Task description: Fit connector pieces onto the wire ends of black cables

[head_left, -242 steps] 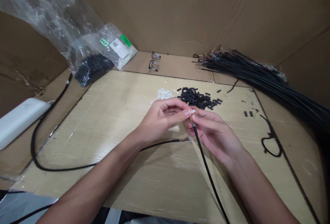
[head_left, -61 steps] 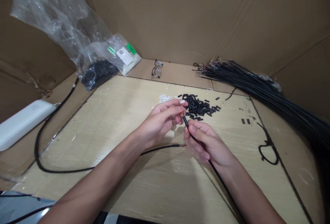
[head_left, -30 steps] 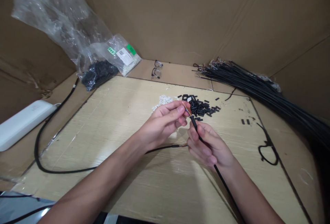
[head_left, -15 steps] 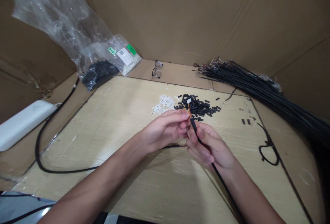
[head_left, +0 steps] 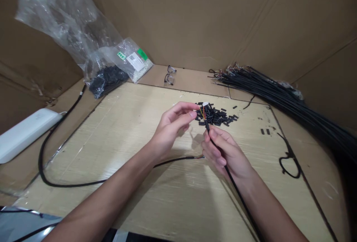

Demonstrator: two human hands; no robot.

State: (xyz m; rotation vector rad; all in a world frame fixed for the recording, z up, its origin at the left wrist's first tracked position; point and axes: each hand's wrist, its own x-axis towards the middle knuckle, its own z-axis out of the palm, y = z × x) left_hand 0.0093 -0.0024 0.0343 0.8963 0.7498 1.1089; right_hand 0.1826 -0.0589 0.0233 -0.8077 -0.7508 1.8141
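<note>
My right hand (head_left: pixel 227 152) is closed round a thin black cable (head_left: pixel 240 197), gripping it just below its stripped end. Thin coloured wires (head_left: pixel 202 112) stick up from that end and carry a small white connector (head_left: pixel 205 104). My left hand (head_left: pixel 171 128) hovers just left of the wires. Its thumb and forefinger are slightly apart, with nothing visible between them. A pile of short black sleeves (head_left: pixel 219 116) lies right behind the wire tips.
A second black cable (head_left: pixel 173 158) lies on the wooden board (head_left: pixel 125 130) under my left wrist. A bundle of black cables (head_left: pixel 281 93) lies at the right. Plastic bags of parts (head_left: pixel 111 73) and a white power strip (head_left: pixel 25 133) are at the left. Cardboard walls surround the board.
My left hand has let go of the cable end and its fingers have spread. The right hand raised the cable tip a little. The white connector now sits on the wire ends.
</note>
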